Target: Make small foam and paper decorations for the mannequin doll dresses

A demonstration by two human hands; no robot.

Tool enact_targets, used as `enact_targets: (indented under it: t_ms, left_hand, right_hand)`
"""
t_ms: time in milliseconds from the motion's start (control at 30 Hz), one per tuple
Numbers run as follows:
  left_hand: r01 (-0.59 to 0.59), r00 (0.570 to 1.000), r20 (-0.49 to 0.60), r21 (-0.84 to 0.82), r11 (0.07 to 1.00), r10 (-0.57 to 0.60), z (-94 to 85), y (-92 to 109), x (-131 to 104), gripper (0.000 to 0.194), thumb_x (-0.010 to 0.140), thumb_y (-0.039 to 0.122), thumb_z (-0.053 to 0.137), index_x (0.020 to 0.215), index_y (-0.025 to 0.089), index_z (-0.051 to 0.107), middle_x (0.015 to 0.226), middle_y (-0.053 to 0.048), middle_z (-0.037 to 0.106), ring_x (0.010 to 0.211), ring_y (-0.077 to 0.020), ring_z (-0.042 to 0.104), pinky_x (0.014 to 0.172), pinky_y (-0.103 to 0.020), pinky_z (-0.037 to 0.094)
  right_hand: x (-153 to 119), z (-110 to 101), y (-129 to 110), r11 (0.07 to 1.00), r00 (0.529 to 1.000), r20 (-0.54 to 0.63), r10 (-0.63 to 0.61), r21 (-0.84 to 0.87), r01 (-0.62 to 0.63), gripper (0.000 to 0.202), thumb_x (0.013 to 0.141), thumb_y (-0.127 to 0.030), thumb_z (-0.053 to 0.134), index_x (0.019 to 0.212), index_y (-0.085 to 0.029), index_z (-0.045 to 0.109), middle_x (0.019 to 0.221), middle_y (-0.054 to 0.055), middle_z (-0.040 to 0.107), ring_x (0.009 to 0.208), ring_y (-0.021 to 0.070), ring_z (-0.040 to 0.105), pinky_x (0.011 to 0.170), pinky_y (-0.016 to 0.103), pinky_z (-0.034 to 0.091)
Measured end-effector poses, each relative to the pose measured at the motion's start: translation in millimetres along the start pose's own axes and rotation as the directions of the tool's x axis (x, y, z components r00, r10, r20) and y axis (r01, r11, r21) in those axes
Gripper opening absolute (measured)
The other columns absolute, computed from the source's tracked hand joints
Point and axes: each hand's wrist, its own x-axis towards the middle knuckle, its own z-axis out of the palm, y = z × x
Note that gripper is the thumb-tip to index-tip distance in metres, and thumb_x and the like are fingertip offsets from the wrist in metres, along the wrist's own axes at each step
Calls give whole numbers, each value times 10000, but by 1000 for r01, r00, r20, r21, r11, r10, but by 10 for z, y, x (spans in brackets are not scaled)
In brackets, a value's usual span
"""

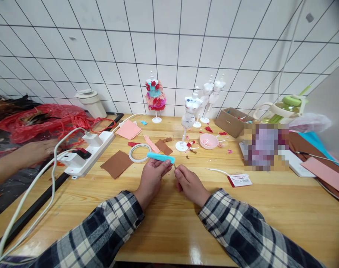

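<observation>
A folded strip of bright blue paper [161, 158] is pinched between the thumb and fingers of my left hand [154, 175], above the table. Close beside it, my right hand [190, 183] is closed around a thin, metallic-looking tool [174, 166]. Its tip reaches the right end of the blue strip; the rest is hidden in my fingers, so I cannot tell its kind. Just behind my left hand lie a roll of white tape [131, 153] and a brown paper piece [117, 164]. Beyond my right hand stands a small white mannequin [188, 117] with blue bits on its chest.
A mannequin in a paper dress [155, 95] stands near the tiled wall. Pink sheets [129, 129], a pink bowl [209, 142] and a cardboard box [231, 122] lie around. At left are a power strip [91, 156] with cables and another person's hand [43, 150].
</observation>
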Motion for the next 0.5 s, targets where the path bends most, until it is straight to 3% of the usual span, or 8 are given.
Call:
enact_targets:
  t_ms: [233, 500]
  left_hand:
    - [-51, 999, -6, 75, 996, 52, -14, -30, 3, 321, 633, 255, 802, 868, 152, 609, 842, -29, 705, 768, -122, 647, 730, -247, 506]
    - [-93, 996, -2, 95, 991, 93, 46, -39, -51, 340, 597, 275, 818, 841, 145, 619, 836, -48, 711, 801, -163, 646, 747, -291, 489]
  right_hand:
    - [-4, 4, -15, 999, 1000, 5, 27, -27, -27, 326, 970, -486, 289, 824, -233, 434, 556, -55, 572, 556, 137, 548, 607, 251, 371]
    - [6, 18, -3, 1000, 1000, -12, 21, -16, -21, 326, 970, -486, 293, 818, -234, 432, 545, -50, 563, 544, 142, 540, 591, 253, 370]
